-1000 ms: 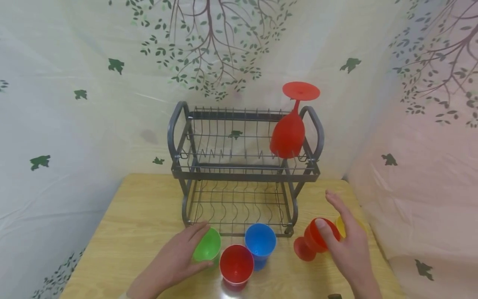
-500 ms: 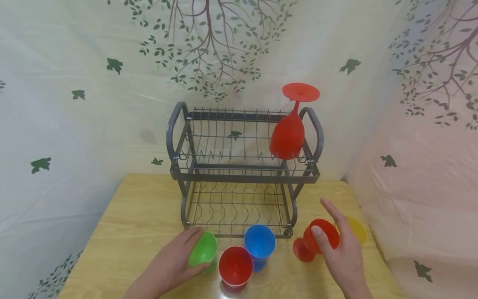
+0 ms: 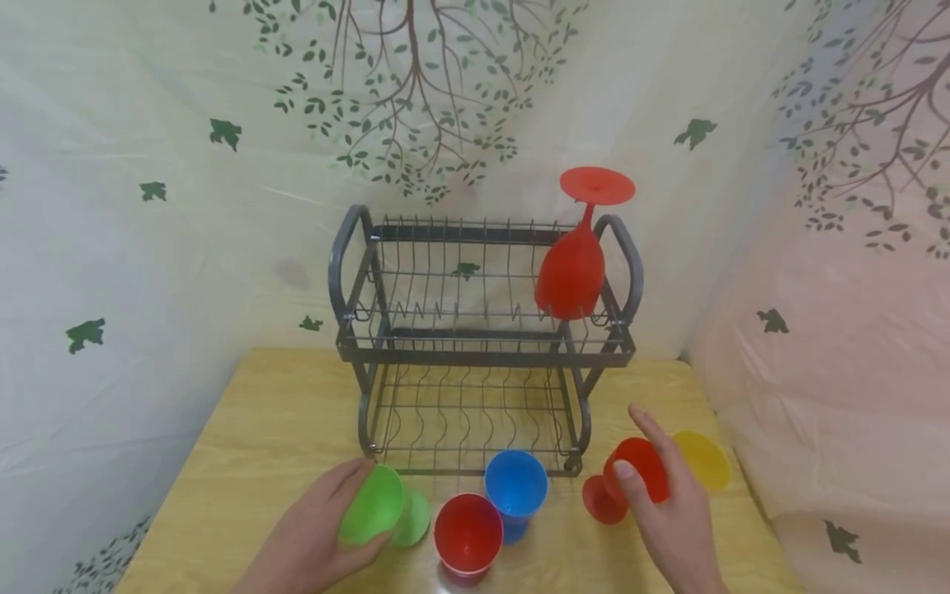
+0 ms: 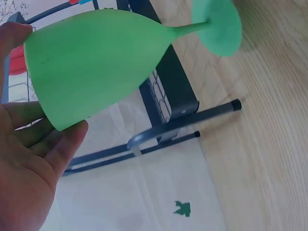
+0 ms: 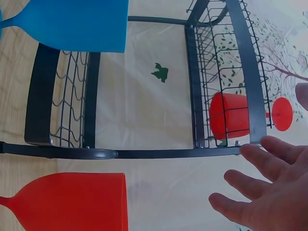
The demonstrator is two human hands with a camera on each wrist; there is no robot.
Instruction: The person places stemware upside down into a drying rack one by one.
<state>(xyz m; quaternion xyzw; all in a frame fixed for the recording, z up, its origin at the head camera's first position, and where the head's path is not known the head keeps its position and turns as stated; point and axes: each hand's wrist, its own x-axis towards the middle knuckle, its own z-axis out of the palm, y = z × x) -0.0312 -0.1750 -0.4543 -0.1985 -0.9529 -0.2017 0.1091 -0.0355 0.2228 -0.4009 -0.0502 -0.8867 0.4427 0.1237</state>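
Observation:
My left hand (image 3: 308, 532) grips a green plastic goblet (image 3: 371, 507) near its rim, thumb on one side and fingers on the other. The goblet leans toward the left, its round foot showing at lower right; the left wrist view shows the bowl (image 4: 96, 62) and thin stem. On the right, my right hand (image 3: 679, 524) is spread beside a red goblet (image 3: 647, 466). In the right wrist view its fingers (image 5: 260, 163) stand apart from that goblet's bowl (image 5: 82, 202) and hold nothing.
A dark two-tier dish rack (image 3: 482, 359) stands behind the goblets, with an upside-down red goblet (image 3: 571, 276) on its top right. Another red goblet (image 3: 467, 532) and a blue one (image 3: 515, 483) stand in front of it. A yellow goblet (image 3: 703, 460) is at far right.
My left hand has moved left and down in the head view, carrying the green goblet, which now tilts away from the red one. My right hand has shifted slightly left and down.

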